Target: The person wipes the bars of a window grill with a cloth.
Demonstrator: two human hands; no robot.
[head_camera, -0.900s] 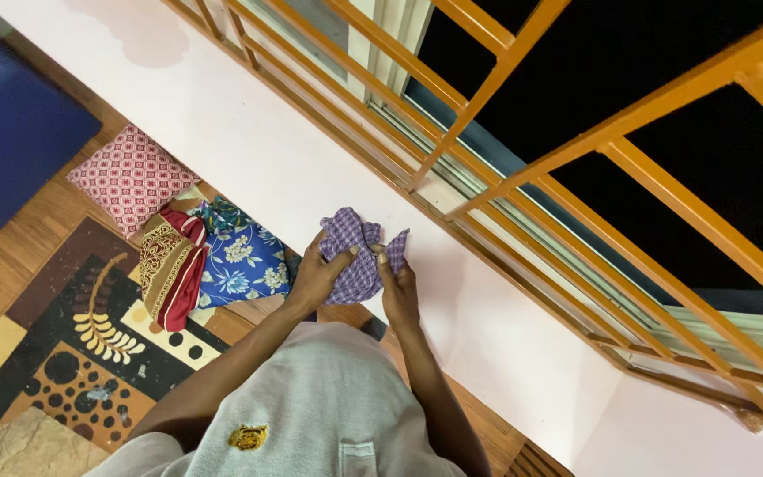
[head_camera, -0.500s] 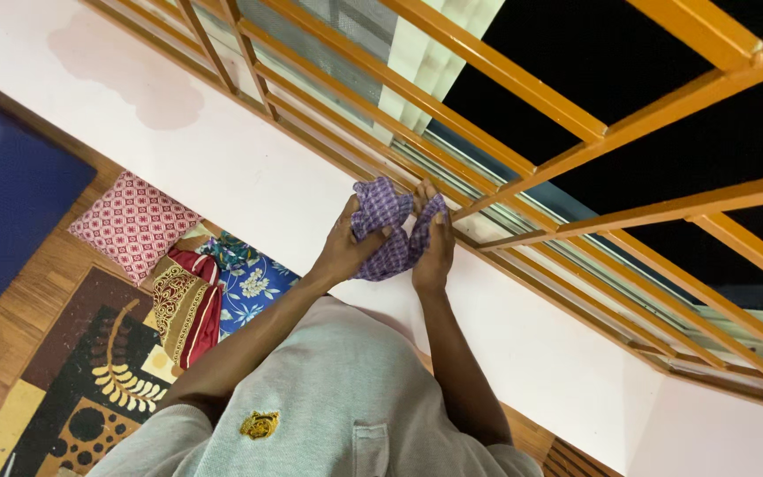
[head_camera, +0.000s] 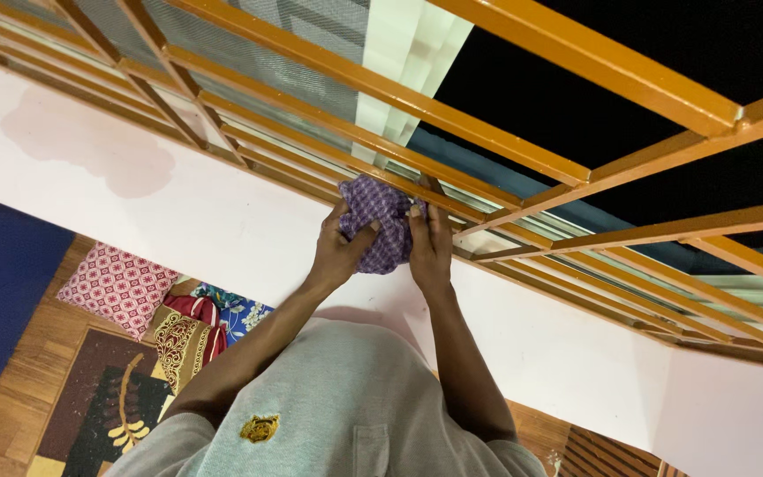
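Cloth (head_camera: 380, 221) now up at the window grille (head_camera: 452, 115), approx 12 o'clock from the person's chest; 0.9 s ago it was bunched lower, in front of the pink wall (head_camera: 222, 221). Both hands rose w/ it, so the wad now presses on the lowest orange bars by the sill, i.e. contact w/ the frame has begun.

L hand (head_camera: 337, 252) clamped on the cloth's 8 o'clock side, thumb across the front. R hand (head_camera: 430, 247) clamped on its 4 o'clock side, fingers (head_camera: 430, 216) flat, tips reaching the bar.

Cloth: soft, purple check weave, crumpled to a ball. Grille: painted metal bars, smooth, straight, mesh and dark glass behind. Wall matte, stained at 10 o'clock. Patterned cushions (head_camera: 121, 283) and rug (head_camera: 108, 397) on wood floor at 8 o'clock.
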